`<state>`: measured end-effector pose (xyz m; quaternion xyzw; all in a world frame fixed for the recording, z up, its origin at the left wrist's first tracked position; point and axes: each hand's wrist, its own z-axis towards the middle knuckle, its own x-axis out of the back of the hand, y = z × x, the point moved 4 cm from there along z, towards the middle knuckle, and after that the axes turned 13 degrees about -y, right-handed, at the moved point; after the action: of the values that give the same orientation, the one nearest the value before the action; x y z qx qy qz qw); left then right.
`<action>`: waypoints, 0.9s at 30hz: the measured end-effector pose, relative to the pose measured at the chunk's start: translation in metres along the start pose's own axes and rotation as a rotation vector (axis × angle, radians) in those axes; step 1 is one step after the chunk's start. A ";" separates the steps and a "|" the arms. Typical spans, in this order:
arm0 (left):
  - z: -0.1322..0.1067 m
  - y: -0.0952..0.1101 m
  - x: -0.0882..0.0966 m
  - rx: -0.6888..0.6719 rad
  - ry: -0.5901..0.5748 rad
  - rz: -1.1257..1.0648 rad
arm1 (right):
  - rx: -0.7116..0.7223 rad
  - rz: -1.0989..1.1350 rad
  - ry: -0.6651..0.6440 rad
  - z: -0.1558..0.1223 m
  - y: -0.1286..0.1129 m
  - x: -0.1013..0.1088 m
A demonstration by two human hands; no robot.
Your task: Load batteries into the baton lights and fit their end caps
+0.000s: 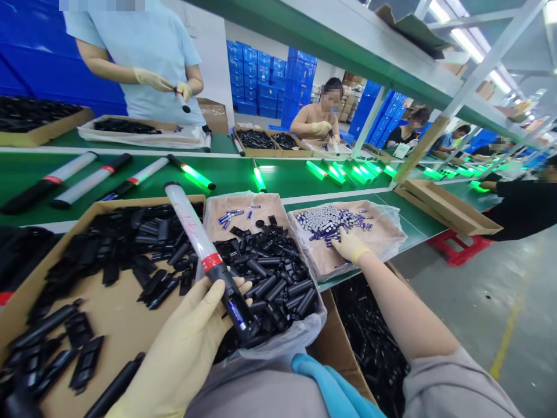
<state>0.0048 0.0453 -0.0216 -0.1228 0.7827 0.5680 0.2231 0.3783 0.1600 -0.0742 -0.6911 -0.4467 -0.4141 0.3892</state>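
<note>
My left hand (pixel 195 325), in a pale yellow glove, is closed around the black handle of a light stick (pixel 191 223). The stick has a clear tube with red writing and a red band. Its battery compartment is uncovered, and a blue battery (pixel 236 310) shows inside. Farther right, my gloved right hand (pixel 350 245) reaches into a plastic-lined tray (pixel 378 241). Its fingertips are bent onto small blue and silver batteries (pixel 324 222) and seem to pinch some; the exact grip is partly hidden.
A box of black covers (pixel 100 249) lies left, beside a lined tray of black handle parts (pixel 270 267). Light sticks, several glowing green (pixel 260 176), lie along the green conveyor (pixel 232 168). Co-workers sit or stand across it. An overhead shelf (pixel 348 43) crosses above.
</note>
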 end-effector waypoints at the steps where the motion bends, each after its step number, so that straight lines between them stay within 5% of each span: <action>1: 0.001 0.000 0.000 0.002 0.006 -0.001 | 0.027 -0.016 -0.016 -0.004 -0.005 -0.003; 6: 0.005 -0.006 -0.006 0.055 0.001 -0.019 | 0.221 -0.101 -0.089 -0.029 -0.016 -0.004; 11: 0.005 -0.008 -0.008 0.074 0.003 -0.034 | 0.207 -0.183 0.000 -0.041 -0.015 0.015; 23: -0.015 0.005 -0.012 0.123 0.115 0.000 | 0.224 -0.458 -0.048 -0.018 -0.048 0.023; 27: -0.019 0.007 -0.008 0.128 0.022 0.009 | 0.320 -0.484 -0.048 -0.025 -0.059 0.042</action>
<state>0.0051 0.0292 -0.0073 -0.1107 0.8204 0.5163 0.2194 0.3279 0.1670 -0.0169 -0.5040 -0.6672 -0.4027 0.3725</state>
